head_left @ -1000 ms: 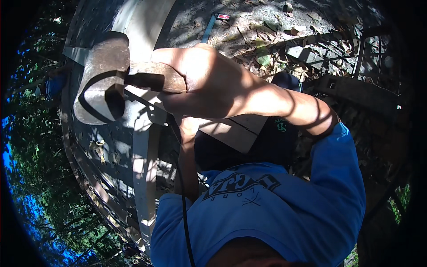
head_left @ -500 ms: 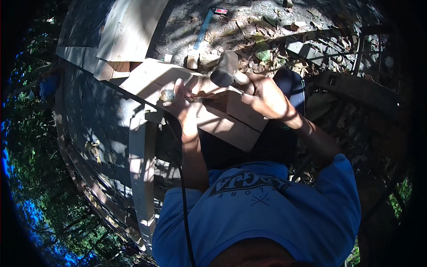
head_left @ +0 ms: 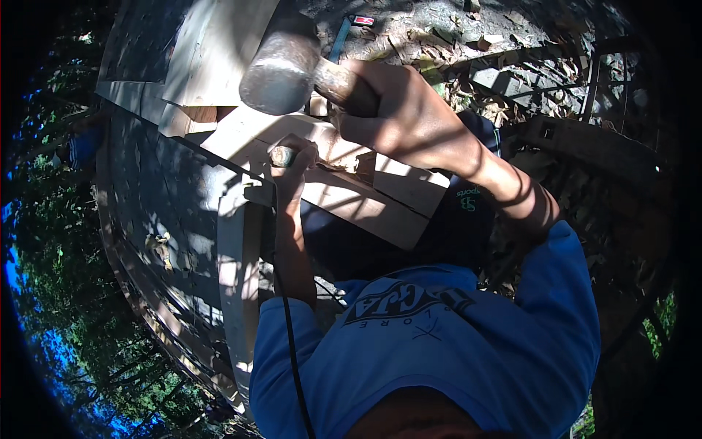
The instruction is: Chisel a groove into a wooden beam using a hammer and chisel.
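Observation:
A thick pale timber (head_left: pixel 380 212) lies across my lap, with a rough notch (head_left: pixel 364 167) cut in its upper face and loose slivers about it. Over the timber's far side, my right hand (head_left: pixel 409 117) is closed round the short handle of a mallet (head_left: pixel 281 73). The mallet's dark, worn, rounded head is held up, clear of the wood. My left hand (head_left: pixel 294 162) is wrapped round a chisel (head_left: pixel 281 156) beside the notch. Only the round end of its handle shows plainly; fingers and shadow hide most of the blade.
Wide pale boards (head_left: pixel 216 58) lie at the far left, and an upright wooden post (head_left: pixel 240 278) stands left of my arm. A blue strip tool with a red end (head_left: pixel 362 20) rests on the leaf-strewn ground beyond. A dark cable (head_left: pixel 292 351) hangs by my left side.
My right hand has raised the mallet from close above the timber, up and to the left. My left hand has shifted slightly, its fingers curling closer round the chisel.

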Available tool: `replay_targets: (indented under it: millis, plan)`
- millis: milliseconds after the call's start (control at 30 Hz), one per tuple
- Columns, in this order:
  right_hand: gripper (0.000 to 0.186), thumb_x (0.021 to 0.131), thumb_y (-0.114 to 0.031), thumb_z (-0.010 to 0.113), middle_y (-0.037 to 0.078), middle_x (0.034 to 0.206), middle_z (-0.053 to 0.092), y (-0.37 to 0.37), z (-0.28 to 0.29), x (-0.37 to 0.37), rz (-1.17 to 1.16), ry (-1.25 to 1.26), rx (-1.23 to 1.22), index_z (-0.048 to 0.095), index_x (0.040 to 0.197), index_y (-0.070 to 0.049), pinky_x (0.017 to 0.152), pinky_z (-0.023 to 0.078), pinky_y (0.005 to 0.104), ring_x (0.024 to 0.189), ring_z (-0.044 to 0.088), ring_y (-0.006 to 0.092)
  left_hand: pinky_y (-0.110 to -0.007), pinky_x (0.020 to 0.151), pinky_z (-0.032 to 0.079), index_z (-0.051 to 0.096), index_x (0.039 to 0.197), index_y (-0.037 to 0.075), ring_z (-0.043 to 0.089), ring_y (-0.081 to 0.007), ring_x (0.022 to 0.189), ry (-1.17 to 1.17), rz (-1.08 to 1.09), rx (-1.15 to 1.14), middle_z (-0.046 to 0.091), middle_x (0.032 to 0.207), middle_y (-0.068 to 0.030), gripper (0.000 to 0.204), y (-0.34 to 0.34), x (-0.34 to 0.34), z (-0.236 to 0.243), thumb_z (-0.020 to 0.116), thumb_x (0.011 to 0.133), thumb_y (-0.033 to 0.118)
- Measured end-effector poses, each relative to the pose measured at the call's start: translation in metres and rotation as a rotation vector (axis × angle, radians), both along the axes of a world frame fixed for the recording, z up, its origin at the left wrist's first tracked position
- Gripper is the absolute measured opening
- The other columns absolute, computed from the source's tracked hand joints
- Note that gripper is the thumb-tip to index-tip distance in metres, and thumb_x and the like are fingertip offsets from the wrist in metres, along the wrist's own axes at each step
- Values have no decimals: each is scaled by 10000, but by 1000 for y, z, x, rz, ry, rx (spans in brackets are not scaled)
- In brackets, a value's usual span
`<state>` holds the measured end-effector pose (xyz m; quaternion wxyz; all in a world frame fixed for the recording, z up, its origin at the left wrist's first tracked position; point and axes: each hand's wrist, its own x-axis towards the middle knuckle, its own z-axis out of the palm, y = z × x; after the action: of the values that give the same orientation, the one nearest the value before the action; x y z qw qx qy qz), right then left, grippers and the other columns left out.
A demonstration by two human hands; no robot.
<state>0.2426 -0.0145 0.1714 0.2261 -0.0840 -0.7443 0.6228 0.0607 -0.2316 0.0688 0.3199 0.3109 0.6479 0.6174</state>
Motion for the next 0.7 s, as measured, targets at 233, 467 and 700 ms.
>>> replay_targets:
  millis: [233, 467, 700]
  plan:
    - [307, 810, -154, 708, 123, 694, 636, -30, -8, -27, 137, 129, 171, 629, 1065, -3, 545, 511, 403, 581, 638, 282, -271, 635, 475, 637, 905, 2, 596, -119, 708, 32, 146, -79, 623, 783, -52, 147, -6, 4, 3, 704, 842, 117]
    - [236, 780, -172, 712, 233, 716, 667, -35, -72, -17, 69, -208, 271, 665, 921, 12, 643, 550, 470, 713, 707, 387, -269, 670, 486, 620, 1003, -6, 604, -136, 785, -27, 459, -144, 634, 918, -70, 226, 11, 17, -12, 688, 880, 170]
    - [335, 784, -157, 713, 202, 826, 661, -28, -66, 21, -147, 118, 680, 669, 1090, -28, 733, 542, 434, 794, 678, 359, -264, 633, 461, 616, 916, 19, 575, -121, 718, 60, 531, -63, 610, 828, -42, 159, 16, 27, -16, 678, 894, 165]
